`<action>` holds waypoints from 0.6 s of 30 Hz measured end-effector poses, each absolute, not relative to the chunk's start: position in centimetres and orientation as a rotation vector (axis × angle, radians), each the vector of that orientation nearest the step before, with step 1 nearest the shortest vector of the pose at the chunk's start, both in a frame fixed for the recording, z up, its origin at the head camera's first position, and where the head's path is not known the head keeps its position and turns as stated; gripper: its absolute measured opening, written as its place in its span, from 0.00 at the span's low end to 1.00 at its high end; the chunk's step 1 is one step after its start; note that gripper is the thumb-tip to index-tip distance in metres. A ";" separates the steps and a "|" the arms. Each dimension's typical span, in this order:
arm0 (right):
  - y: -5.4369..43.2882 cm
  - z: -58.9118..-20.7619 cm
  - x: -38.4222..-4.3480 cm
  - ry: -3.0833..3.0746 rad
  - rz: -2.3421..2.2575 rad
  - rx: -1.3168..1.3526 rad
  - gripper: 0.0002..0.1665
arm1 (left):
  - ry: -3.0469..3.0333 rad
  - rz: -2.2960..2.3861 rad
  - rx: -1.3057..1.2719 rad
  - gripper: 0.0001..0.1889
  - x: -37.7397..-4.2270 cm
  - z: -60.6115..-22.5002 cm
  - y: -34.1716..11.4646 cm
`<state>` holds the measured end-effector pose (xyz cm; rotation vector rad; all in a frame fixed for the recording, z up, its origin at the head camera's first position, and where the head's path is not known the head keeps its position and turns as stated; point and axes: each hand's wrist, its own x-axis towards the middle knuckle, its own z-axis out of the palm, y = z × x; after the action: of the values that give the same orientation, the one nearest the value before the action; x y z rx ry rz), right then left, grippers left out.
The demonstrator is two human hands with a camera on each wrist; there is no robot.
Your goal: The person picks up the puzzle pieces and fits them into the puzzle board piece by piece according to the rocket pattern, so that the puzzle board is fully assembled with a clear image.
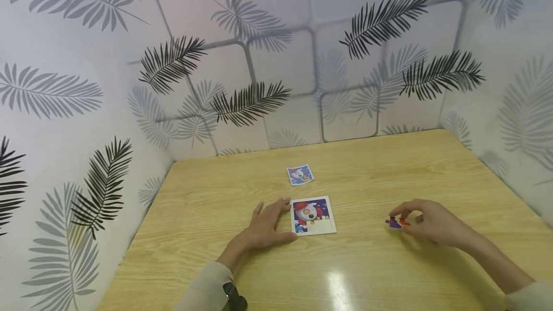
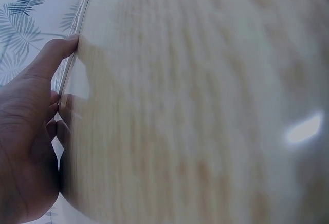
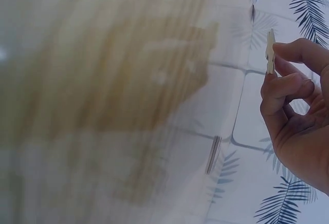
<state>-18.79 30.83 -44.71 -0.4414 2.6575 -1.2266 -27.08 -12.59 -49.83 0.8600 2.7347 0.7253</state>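
Note:
A square jigsaw puzzle tray (image 1: 331, 217) with a white border lies on the wooden table, showing part of a rocket picture; its lower right part is bare and pale. My left hand (image 1: 269, 227) rests at its left side, index finger near the upper corner and thumb (image 2: 64, 47) at the lower corner, fingers spread. Off to the right, my right hand (image 1: 436, 224) pinches a purple and orange puzzle piece (image 1: 394, 223) between thumb and fingers, over the table. Seen edge-on in the right wrist view, the puzzle piece (image 3: 271, 54) looks thin and pale.
Behind the tray lies a small square picture card (image 1: 300, 175) with a similar rocket picture. A wall with leaf-patterned covering (image 1: 281, 61) stands along the back and left of the table (image 1: 216, 186). Light glares off the tabletop near the front.

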 end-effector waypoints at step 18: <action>25.0 -44.6 -21.5 2.572 -1.340 -0.666 0.18 | 2.734 0.730 0.861 0.48 -27.2 -49.9 -12.7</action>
<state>-21.54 25.03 -44.57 -0.6657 2.5718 -1.3395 -27.19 -12.68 -49.90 0.8613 2.7336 0.7298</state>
